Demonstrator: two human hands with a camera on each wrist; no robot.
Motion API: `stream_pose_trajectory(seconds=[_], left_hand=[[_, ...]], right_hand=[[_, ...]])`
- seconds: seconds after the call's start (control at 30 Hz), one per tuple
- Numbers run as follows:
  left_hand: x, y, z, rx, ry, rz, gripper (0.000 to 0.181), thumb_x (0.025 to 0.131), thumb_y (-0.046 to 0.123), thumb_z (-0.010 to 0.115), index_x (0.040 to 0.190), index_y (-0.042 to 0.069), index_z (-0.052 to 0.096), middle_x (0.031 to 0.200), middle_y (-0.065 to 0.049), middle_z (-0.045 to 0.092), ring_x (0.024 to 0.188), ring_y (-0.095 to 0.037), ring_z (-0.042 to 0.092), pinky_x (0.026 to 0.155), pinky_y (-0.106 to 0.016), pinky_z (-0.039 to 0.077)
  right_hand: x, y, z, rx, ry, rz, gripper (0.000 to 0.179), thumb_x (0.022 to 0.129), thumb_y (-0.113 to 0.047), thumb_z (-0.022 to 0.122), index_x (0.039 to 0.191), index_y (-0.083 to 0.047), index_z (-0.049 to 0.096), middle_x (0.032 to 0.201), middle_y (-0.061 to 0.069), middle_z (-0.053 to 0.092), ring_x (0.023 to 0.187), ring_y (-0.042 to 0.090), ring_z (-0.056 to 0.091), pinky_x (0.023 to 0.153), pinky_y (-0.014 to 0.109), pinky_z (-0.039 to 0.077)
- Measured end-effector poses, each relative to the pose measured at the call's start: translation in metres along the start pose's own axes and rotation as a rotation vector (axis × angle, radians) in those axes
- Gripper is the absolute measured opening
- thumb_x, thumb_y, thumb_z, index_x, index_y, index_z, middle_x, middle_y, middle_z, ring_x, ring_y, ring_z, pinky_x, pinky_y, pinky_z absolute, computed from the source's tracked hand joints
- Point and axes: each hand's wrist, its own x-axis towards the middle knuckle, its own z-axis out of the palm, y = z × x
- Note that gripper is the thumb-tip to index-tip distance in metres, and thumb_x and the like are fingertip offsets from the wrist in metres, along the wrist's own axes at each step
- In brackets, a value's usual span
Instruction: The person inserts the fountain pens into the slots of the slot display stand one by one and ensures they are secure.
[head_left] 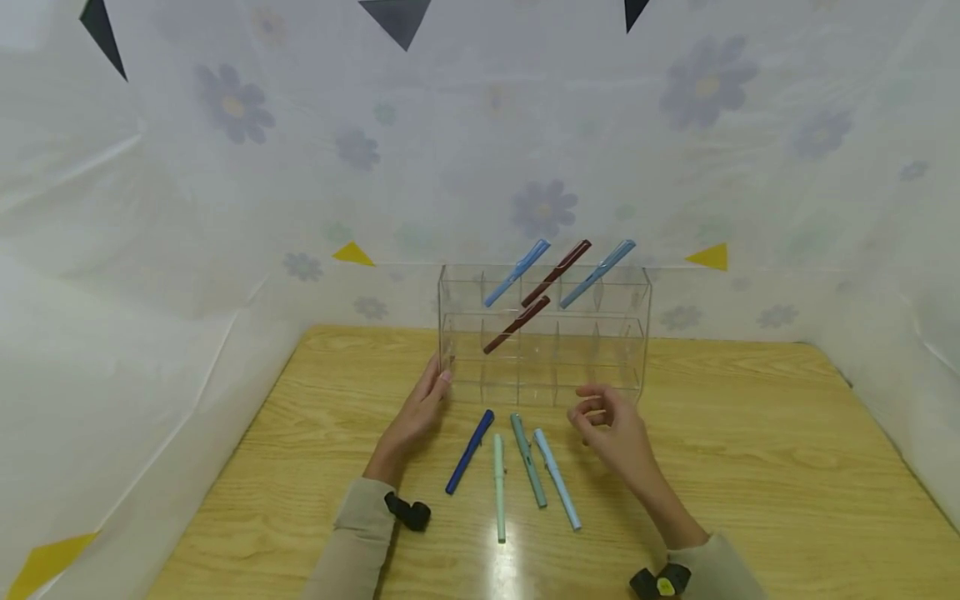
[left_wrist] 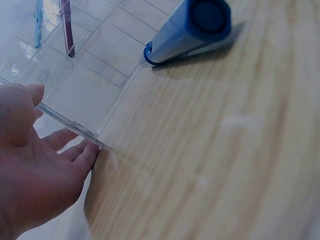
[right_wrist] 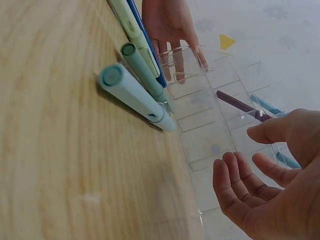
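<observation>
A clear divided pen rack point(head_left: 538, 327) stands on the wooden table. My left hand point(head_left: 415, 414) touches its left side, fingers nearly straight along the panel and thumb by the front edge. My right hand point(head_left: 611, 425) hovers before the rack's right half, fingers loosely bent around nothing. The upper row bears a blue pen point(head_left: 517, 272), a dark red pen point(head_left: 556, 273) and a grey-blue pen point(head_left: 597, 274). Another dark red pen point(head_left: 517, 325) leans in the lower row. In front lie a dark blue pen point(head_left: 470, 452), a pale green pen point(head_left: 499, 487), a grey-green pen point(head_left: 528, 461) and a light blue pen point(head_left: 557, 479).
The wooden table point(head_left: 757, 450) extends to both sides of the rack. Behind it hangs a pale flowered sheet point(head_left: 480, 167), with more sheeting on the left and right. Black wrist cameras point(head_left: 408, 512) are strapped to both wrists.
</observation>
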Motion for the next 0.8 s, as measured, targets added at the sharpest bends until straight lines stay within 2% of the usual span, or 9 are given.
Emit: stream_pose_trajectory(seconds=[0.17, 0.5, 0.67, 0.8], left_hand=[[0.0, 0.002, 0.0, 0.003, 0.0, 0.005, 0.062, 0.114, 0.037, 0.033, 0.167, 0.022, 0.003, 0.171, -0.008, 0.011, 0.156, -0.026, 0.009, 0.124, -0.052, 0.013], [0.0, 0.0, 0.0, -0.01, -0.002, 0.024, 0.062, 0.114, 0.037, 0.034, 0.167, 0.024, 0.005, 0.17, -0.007, 0.014, 0.156, -0.025, 0.01, 0.124, -0.051, 0.014], [0.001, -0.002, 0.0, -0.023, -0.005, 0.04, 0.061, 0.114, 0.036, 0.034, 0.167, 0.024, 0.006, 0.17, -0.008, 0.014, 0.156, -0.025, 0.01, 0.124, -0.051, 0.013], [0.002, -0.004, -0.001, -0.019, -0.002, 0.05, 0.06, 0.114, 0.036, 0.034, 0.167, 0.024, 0.007, 0.17, -0.008, 0.015, 0.156, -0.025, 0.011, 0.123, -0.052, 0.014]], right_hand=[[-0.006, 0.002, 0.005, 0.015, -0.03, 0.05, 0.032, 0.096, -0.005, 0.072, 0.126, 0.002, 0.06, 0.103, 0.017, 0.068, 0.089, 0.031, 0.069, 0.065, 0.039, 0.061], [-0.011, 0.013, 0.014, -0.068, -0.1, 0.103, 0.034, 0.09, -0.001, 0.077, 0.121, 0.001, 0.062, 0.099, 0.012, 0.068, 0.084, 0.022, 0.067, 0.065, 0.026, 0.057], [-0.015, 0.015, 0.02, -0.068, -0.145, 0.118, 0.036, 0.09, -0.002, 0.079, 0.121, 0.001, 0.062, 0.098, 0.01, 0.067, 0.082, 0.019, 0.067, 0.06, 0.027, 0.057], [-0.017, 0.013, 0.024, -0.103, -0.156, 0.112, 0.036, 0.088, -0.004, 0.081, 0.119, 0.001, 0.064, 0.097, 0.008, 0.067, 0.08, 0.017, 0.066, 0.062, 0.026, 0.056]])
